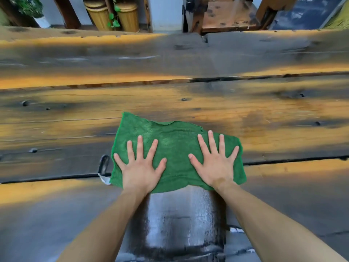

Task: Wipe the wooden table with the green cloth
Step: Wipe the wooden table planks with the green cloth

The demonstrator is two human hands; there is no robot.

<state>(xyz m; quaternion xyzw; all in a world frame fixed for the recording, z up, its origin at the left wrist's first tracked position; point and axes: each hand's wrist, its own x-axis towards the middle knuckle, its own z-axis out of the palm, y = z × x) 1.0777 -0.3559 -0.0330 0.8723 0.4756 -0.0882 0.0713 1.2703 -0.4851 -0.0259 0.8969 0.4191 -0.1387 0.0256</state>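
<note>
While the wooden table (188, 59) fills nearly the whole head view, its surface is recorded as broad dark planks with orange-lit streaks, split by long gaps running left to right. A wet-looking, glossy strip is noted on the near side of the green cloth (175, 146), between the two forearms; it is judged to be a freshly wiped lane. Far beyond the cloth, past the table's far edge, a wooden bench (228, 16) and two yellow ribbed bins (113, 16) are seen.

The green cloth is spread flat on the table, lying across one plank gap. A small pale scrap (105, 179) is noted just beside the cloth's near left corner; what it is cannot be told.

The left hand (140, 167) is laid flat on the left half of the cloth, fingers straight and spread wide, nothing gripped. The right hand (215, 165) is pressed likewise on the right half, fingers fanned. The hands are set apart, with bare cloth between them.

Risks, as judgement: since the cloth is only pressed and not gripped, it may bunch or slip under the palms if pushed hard. The plank gap under it and the knots in the wood could snag its edge. The far planks may be missed if reach is short.
</note>
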